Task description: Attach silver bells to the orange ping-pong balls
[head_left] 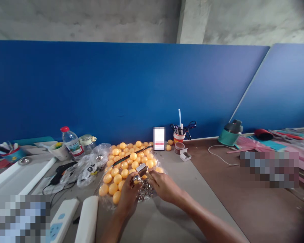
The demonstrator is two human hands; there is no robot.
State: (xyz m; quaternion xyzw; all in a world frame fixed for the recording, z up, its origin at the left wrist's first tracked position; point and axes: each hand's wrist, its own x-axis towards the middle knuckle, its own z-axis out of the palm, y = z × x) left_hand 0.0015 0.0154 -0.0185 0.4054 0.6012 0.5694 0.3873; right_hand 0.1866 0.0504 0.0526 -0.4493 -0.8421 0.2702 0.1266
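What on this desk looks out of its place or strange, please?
Two small orange balls sit right of the white upright rectangular object, seemingly apart from the main orange-ball spread, so they look stray. A thin black strip also lies slantwise across that spread, breaking its uniform look.

A head-worn camera looks forward and down over a nearby desk (187, 175).

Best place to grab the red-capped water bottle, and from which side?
Water bottle: likely best by its neck, just under the red cap, coming from above. The neck is narrower than the body and sits above the crowding; lower down, the white cup and clear jar flank it.
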